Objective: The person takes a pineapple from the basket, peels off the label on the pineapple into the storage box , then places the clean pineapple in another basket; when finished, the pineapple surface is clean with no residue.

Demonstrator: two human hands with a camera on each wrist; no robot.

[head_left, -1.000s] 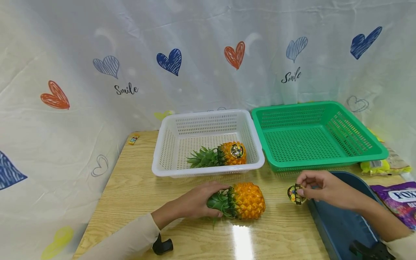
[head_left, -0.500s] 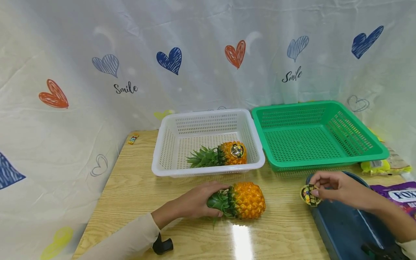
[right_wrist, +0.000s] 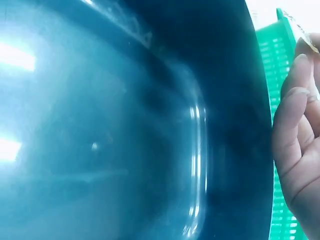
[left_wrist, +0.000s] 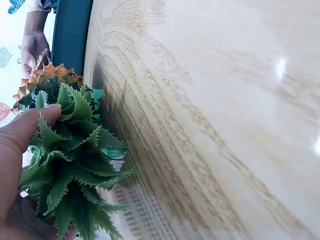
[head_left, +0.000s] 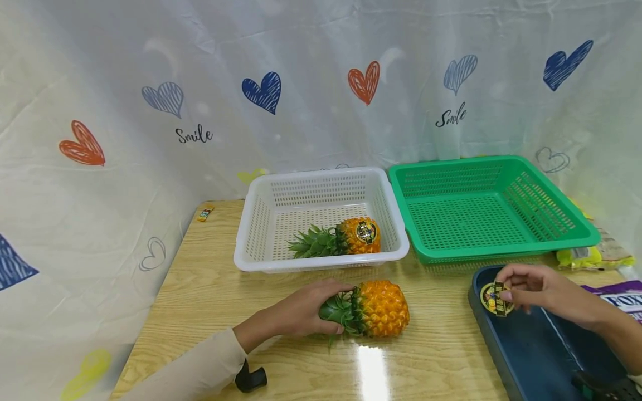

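Note:
On the wooden table a small pineapple (head_left: 383,309) lies on its side, its orange body pointing right. My left hand (head_left: 313,309) grips its green leaves (left_wrist: 75,165), thumb on one side as the left wrist view shows. Over the dark blue tray (head_left: 531,340) my right hand (head_left: 544,292) pinches a round black and gold sticker (head_left: 495,298) between thumb and fingers. In the right wrist view only the sticker's thin edge (right_wrist: 307,40) shows at the fingertips. Another pineapple (head_left: 358,236), bearing a similar round sticker, lies in the white basket (head_left: 321,266).
Right of the white basket stands a green basket (head_left: 506,250). Yellow packages (head_left: 592,256) and a purple FOX'S bag (head_left: 627,301) lie at the right edge. A small orange wrapper (head_left: 205,214) is at the table's back left corner. A printed curtain (head_left: 311,133) hangs behind.
My right hand has moved right with the sticker, from beside the blue tray to above it. The left hand and its pineapple have stayed in place.

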